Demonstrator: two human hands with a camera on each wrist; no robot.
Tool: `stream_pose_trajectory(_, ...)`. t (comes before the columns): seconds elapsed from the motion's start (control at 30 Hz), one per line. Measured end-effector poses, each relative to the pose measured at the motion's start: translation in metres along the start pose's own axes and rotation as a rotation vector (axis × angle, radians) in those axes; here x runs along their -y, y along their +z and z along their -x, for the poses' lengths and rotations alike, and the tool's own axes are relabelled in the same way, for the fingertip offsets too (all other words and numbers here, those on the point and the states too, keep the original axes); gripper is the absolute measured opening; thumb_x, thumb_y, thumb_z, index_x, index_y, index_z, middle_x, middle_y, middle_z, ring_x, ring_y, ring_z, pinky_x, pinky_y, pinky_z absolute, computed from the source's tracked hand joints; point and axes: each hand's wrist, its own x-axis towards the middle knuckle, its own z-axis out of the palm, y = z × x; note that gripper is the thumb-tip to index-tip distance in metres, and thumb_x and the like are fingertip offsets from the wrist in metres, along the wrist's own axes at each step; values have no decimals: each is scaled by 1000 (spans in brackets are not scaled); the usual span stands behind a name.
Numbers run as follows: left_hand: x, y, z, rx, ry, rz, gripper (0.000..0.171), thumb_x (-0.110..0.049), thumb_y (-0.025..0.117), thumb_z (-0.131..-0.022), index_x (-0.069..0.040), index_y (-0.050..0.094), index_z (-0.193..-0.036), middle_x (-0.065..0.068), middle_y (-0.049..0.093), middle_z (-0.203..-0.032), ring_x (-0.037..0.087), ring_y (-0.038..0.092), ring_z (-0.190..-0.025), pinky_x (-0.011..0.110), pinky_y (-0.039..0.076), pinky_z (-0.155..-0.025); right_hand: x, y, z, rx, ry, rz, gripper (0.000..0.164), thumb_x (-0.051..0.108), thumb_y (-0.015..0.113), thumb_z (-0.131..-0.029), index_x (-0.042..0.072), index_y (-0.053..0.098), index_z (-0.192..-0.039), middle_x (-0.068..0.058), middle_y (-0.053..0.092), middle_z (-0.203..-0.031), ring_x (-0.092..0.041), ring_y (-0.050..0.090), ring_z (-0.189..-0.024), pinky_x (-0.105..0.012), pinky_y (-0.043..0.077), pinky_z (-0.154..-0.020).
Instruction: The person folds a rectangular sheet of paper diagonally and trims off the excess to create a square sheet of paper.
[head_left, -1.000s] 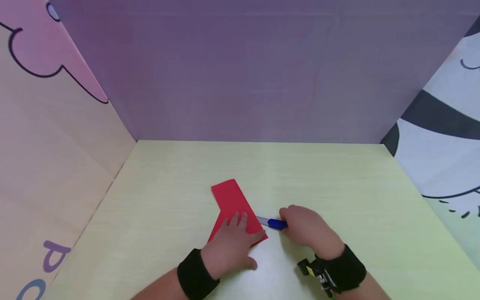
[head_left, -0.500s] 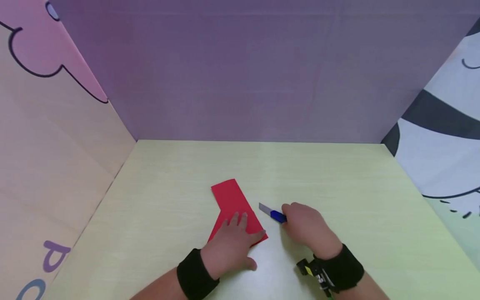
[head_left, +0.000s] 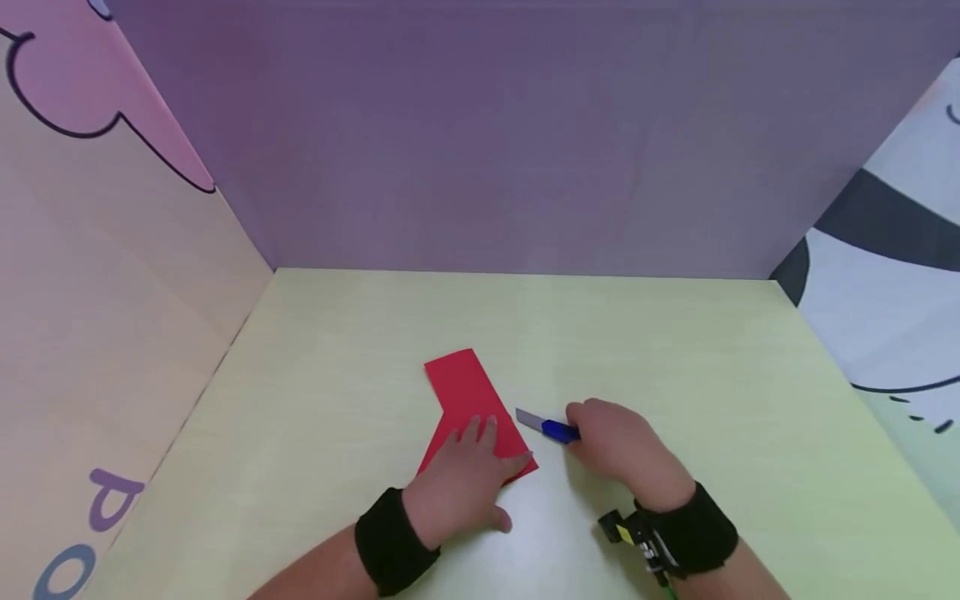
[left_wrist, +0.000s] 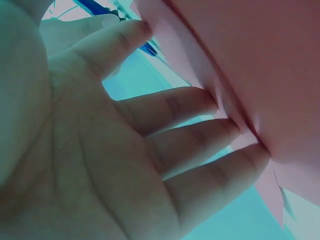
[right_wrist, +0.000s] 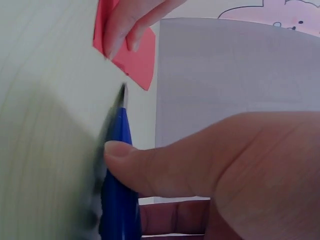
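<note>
A folded piece of red paper (head_left: 467, 392) lies on the table in the head view, bent so that one part slants off at an angle. Spread fingers of my left hand (head_left: 459, 487) press its lower part down; in the left wrist view the fingertips (left_wrist: 257, 150) touch the paper (left_wrist: 285, 85). My right hand (head_left: 626, 446) grips a blue utility knife (head_left: 558, 431) with its blade out. The blade tip points left, just apart from the paper's right edge. In the right wrist view the thumb (right_wrist: 122, 152) lies along the knife's handle (right_wrist: 120, 210).
The pale wooden table (head_left: 637, 333) reaches back to a purple-grey panel (head_left: 480, 142). Printed panels stand at the left (head_left: 112, 275) and right (head_left: 892, 325) sides. A black band with a small camera (head_left: 630, 531) sits on the right wrist.
The knife blade, at the paper's edge a second ago, has come away from it and swung slightly upward. My left hand holds its place on the paper. The head view has shifted a little.
</note>
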Motion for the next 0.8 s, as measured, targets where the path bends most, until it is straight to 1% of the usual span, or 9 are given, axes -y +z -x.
stream_pose_trajectory(0.17,4,0,-1,-3,4,12,88,-51,84,-68,-30,48,-144,14,38,-151,39,33,-139,50,38,-107,-2,-1,1,31,10,-18,18,18,73,-85,15,56,-82,2,51,-70,-18,47,-63,-31,39,-58)
stream_pose_trajectory(0.33,6,2,-3,-4,8,5,94,-51,86,-65,-24,46,-146,13,37,-151,37,34,-139,49,39,-107,-7,-5,2,61,4,-50,14,18,71,-86,17,57,-82,3,53,-71,-17,48,-65,-31,40,-60)
stream_pose_trajectory(0.6,6,1,-5,16,3,4,99,-49,86,-65,-20,41,-149,11,37,-152,35,32,-140,48,37,-108,-12,-16,7,126,-42,-74,17,14,74,-82,18,58,-80,4,53,-71,-17,47,-68,-33,40,-63)
stream_pose_trajectory(0.8,9,1,-4,19,7,21,101,-47,87,-66,-21,39,-150,9,35,-154,33,31,-142,46,36,-109,-13,-11,4,89,-41,-61,13,12,72,-84,17,60,-82,3,54,-72,-17,47,-66,-32,41,-62)
